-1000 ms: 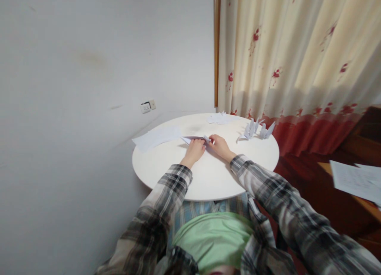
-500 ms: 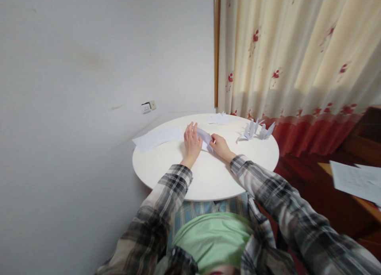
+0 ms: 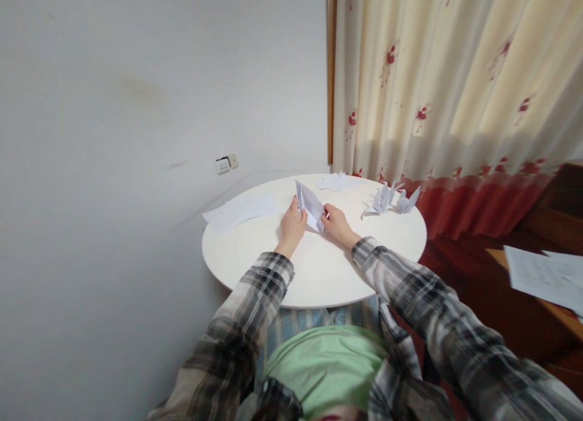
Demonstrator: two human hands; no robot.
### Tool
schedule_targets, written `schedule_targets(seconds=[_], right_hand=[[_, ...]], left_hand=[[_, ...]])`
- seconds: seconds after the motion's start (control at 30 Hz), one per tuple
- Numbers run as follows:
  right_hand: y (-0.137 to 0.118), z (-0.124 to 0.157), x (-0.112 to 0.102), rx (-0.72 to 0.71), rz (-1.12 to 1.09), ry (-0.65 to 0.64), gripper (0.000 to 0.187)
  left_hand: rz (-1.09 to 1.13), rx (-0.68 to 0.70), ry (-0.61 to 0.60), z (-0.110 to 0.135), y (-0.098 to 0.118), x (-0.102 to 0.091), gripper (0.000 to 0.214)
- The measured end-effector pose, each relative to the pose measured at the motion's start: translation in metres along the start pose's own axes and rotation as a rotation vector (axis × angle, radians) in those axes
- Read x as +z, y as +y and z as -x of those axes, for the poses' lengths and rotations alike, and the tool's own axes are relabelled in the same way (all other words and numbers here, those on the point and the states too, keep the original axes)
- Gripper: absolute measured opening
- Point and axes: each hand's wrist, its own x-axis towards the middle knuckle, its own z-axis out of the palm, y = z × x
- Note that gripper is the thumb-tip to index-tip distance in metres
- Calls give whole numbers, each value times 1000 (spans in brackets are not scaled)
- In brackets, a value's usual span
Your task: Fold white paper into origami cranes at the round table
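Observation:
A folded sheet of white paper [image 3: 311,206] is held up between my two hands, above the middle of the round white table [image 3: 314,275]. Its layers stand slightly apart, with a pointed corner toward the far side. My left hand [image 3: 293,225] is closed on the paper's left edge, thumb on the near face. My right hand [image 3: 336,222] pinches the paper's right end. Beyond it on the right stand folded paper cranes [image 3: 384,199].
Flat white sheets [image 3: 241,211] lie on the table's left side. More paper pieces [image 3: 339,181] rest at the far edge. A wall socket [image 3: 223,165] is at the left, a flowered curtain [image 3: 437,93] behind. Printed sheets [image 3: 542,278] lie on brown furniture at right.
The paper's flap has risen, and its pointed corner now stands up. My left fingers, spread over the paper before, have come down and closed on its left edge. My right hand keeps its pinch.

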Motion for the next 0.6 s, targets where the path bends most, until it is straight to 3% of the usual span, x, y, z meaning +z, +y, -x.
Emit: schedule_targets(seconds=[0.13,0.4,0.6], right_hand=[[1,0,1,2,-3,10,10],[-4,1,-2,-16,4,-55,9],[-5,1,-2,42,38,-92,13]], left_hand=[[59,45,-15,-1,-3,5,46],[120,-33,-39,-4,-11,11,56],[147,55,-65,-6,-18,18,55]])
